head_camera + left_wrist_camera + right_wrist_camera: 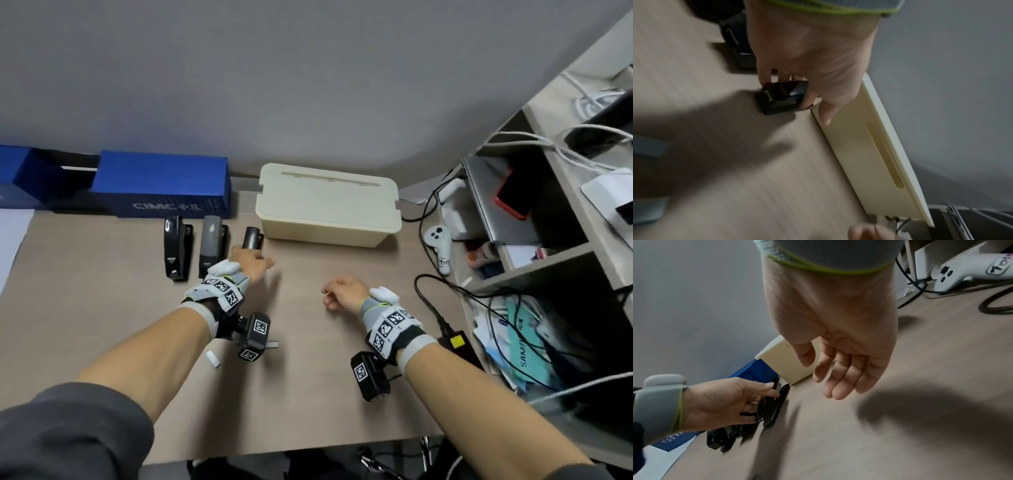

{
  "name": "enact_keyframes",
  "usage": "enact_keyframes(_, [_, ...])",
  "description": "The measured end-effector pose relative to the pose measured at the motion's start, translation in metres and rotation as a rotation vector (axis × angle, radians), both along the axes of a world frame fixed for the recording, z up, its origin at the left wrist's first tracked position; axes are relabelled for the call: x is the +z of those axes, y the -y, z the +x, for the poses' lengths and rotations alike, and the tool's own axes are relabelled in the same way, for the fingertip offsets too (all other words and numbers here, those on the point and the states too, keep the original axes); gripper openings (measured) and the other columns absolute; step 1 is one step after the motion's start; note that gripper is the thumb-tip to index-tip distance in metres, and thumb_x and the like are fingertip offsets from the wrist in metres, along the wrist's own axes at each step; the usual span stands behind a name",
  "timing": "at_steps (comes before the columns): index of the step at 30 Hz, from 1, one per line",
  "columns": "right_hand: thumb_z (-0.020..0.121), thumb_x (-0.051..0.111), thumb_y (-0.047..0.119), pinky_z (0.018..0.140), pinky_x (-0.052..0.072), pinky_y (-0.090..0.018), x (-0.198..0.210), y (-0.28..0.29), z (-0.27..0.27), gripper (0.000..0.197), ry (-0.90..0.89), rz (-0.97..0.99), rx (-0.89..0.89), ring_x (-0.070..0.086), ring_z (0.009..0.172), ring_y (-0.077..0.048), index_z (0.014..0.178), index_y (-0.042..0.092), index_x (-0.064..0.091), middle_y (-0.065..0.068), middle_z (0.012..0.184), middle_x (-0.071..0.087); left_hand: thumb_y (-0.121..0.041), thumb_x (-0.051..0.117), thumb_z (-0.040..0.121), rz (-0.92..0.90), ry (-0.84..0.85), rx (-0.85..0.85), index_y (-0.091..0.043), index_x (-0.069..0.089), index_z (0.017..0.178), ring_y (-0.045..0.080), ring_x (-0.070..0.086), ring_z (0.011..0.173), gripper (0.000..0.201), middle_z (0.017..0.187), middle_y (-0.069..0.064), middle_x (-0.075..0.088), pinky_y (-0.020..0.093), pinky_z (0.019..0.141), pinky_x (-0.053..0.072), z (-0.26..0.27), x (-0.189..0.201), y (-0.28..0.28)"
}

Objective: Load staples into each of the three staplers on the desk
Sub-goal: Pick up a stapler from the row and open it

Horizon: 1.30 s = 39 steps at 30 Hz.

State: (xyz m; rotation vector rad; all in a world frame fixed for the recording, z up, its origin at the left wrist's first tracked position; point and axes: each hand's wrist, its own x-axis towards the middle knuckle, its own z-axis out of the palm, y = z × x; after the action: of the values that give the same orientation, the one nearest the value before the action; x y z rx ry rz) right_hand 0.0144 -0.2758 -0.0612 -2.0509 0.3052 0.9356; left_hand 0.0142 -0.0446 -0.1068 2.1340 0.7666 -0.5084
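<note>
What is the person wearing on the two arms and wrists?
Dark grey sleeves pushed up. Each wrist has a grey band with a yellow-green edge, black-and-white square markers and a black camera block below: left hand, right hand.

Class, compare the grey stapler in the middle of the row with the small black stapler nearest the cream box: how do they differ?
The grey stapler is longer and lighter; the small black stapler is shorter and darker. The grey one lies untouched; the left hand grips the black one. Both rest on the desk.
</note>
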Motion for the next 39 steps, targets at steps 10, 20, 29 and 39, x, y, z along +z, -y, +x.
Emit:
enact_keyframes(10, [0.099,0.040,0.031,0.055,0.046,-0.028,0.018,-0.057,-0.005,0.021,0.015,0.264,-0.016,0.062,0.063,-0.021,0.105,0.016,0.053,-0.007,0.079,0.066,-0.009,0.074,0.077,-0.116,0.222,-0.175,-0.034,0.076,0.077,0.006,0.064,0.066,0.026,0.073,-0.014,0.070,0.019,0.066,0.050,-0.061,0.067,-0.015])
enact_keyframes(20, [0.099,0.035,0.022,0.059,0.045,-0.025,0.050,-0.096,-0.028,0.022,-0.023,0.592,-0.181,0.074,0.068,-0.022,0.100,0.014,0.055,-0.009,0.088,0.075,0.004,0.073,0.067,-0.419,0.436,-0.150,-0.031,0.050,0.087,0.021,0.064,0.080,0.047,0.083,0.003,0.064,0.042,0.075,0.055,-0.077,0.108,-0.057])
enact_keyframes(29, [0.098,0.038,0.012,0.066,0.044,-0.026,0.057,-0.100,-0.037,0.023,-0.060,0.686,-0.298,0.074,0.068,-0.018,0.097,0.012,0.061,-0.003,0.080,0.077,0.020,0.062,0.079,-0.823,0.580,0.233,-0.018,0.051,0.116,0.027,0.067,0.106,0.055,0.104,0.014,0.071,0.046,0.096,0.051,-0.090,0.125,-0.078])
enact_keyframes(39, [0.098,0.032,0.010,0.059,0.046,-0.021,0.060,-0.100,-0.045,0.031,-0.021,0.710,-0.382,0.067,0.061,-0.013,0.107,0.008,0.062,-0.014,0.081,0.075,-0.016,0.054,0.100,-1.021,0.498,0.680,-0.021,0.054,0.099,0.022,0.070,0.097,0.006,0.104,0.007,0.071,0.047,0.094,0.051,-0.100,0.121,-0.101])
